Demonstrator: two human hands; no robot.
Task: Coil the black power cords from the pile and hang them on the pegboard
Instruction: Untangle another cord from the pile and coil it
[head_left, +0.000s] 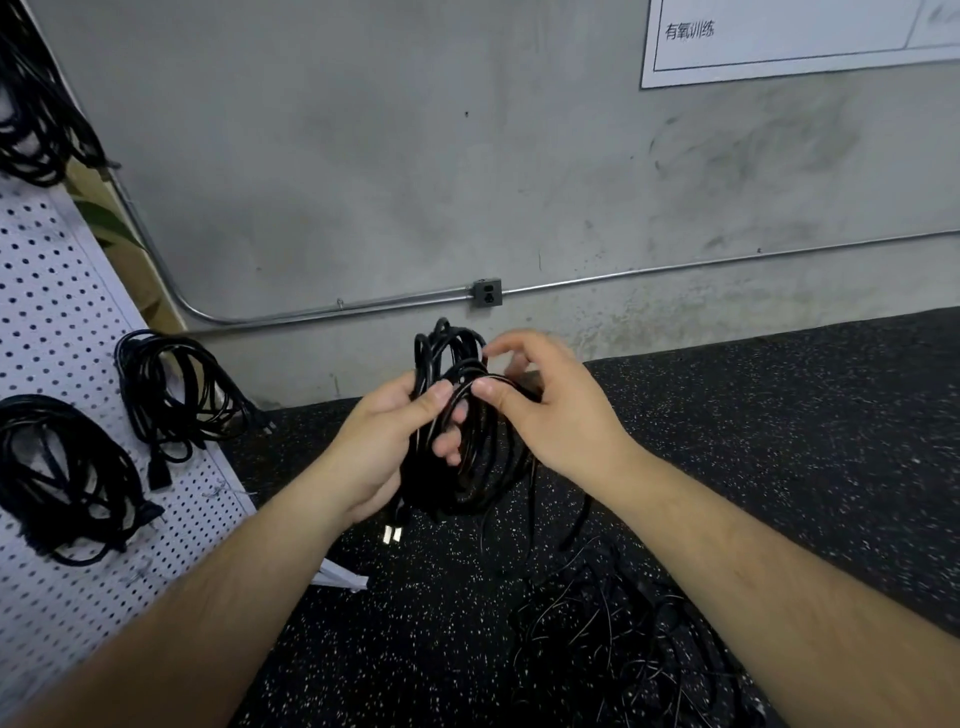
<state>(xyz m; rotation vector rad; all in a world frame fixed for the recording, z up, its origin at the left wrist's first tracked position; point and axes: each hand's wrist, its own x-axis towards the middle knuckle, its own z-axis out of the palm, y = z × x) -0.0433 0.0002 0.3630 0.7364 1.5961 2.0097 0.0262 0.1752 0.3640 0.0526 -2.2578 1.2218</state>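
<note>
Concrete wall (363, 156), grey and scuffed, backs the scene, and below it spreads the black speckled floor (779, 441). A white pegboard (62, 322) slants along the left edge, with hung cords (176, 395) on it. More cords lie in a loose pile (623, 649) on the floor at lower right. Between the two, held in the air, is the coil (467, 467), its long axis roughly upright. The left hand (384, 441) has its grip wrapped round the loops, thumb across the front. The right hand (550, 415) pinches a strand near the coil's top. A thin tail (531, 519) drops toward the pile, so winding looks unfinished. With the pegboard to the left, the left hand is the nearer one for hanging. A plug (392, 534) dangles beneath that hand.
</note>
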